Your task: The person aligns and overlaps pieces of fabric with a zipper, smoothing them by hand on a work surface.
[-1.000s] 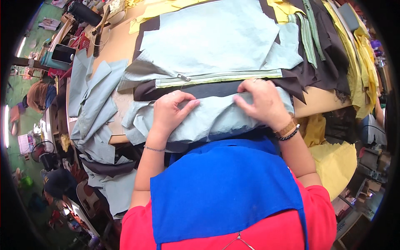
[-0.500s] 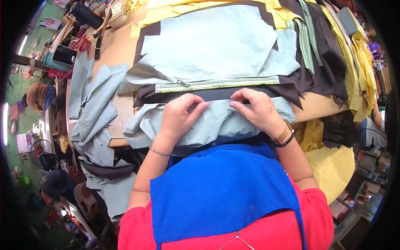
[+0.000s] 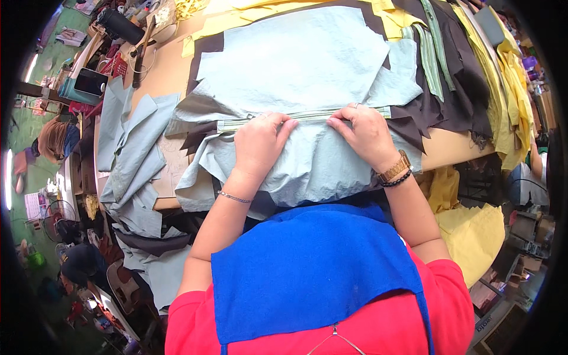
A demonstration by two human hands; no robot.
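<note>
A pale grey-blue fabric piece [image 3: 307, 163] drapes over the table's near edge against me. Its upper edge is pinched between the thumb and fingers of my left hand [image 3: 258, 142] and my right hand [image 3: 368, 135], set a short way apart. That edge lies along a green-striped zipper [image 3: 312, 115], whose far side borders a larger pale grey-blue fabric panel [image 3: 290, 59]. The metal slider [image 3: 251, 116] sits just beyond my left fingers. Dark brown fabric [image 3: 408, 121] sticks out from underneath at both ends of the zipper.
Folded grey-blue pieces [image 3: 133, 133] lie at the left of the wooden table [image 3: 455, 151]. More green-striped zippers [image 3: 429, 65] rest on dark fabric at the right. Yellow cloth [image 3: 512, 106] hangs over the right edge. A black cylinder [image 3: 121, 23] stands at the far left.
Both hands have moved away from me, carrying the near fabric's edge up to the zipper. The fabric now covers the dark strip that showed between them.
</note>
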